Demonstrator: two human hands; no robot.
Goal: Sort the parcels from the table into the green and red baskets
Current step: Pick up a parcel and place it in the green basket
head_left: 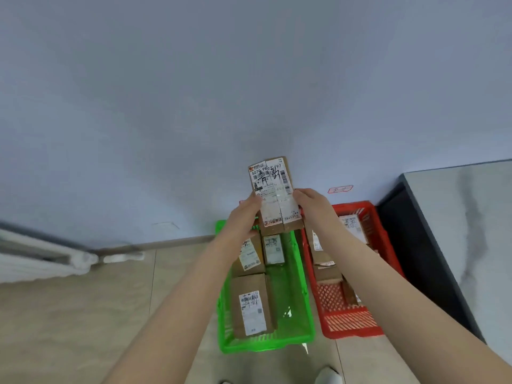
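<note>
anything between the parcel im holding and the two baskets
Nothing visible. The left hand and right hand hold the parcel in open air above the green basket and red basket. Both are open-topped. Sorted parcels lie inside, but bare floor shows in each.

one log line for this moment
parcel held up, label to camera | left hand and right hand grip its sides | green basket and red basket below
</note>
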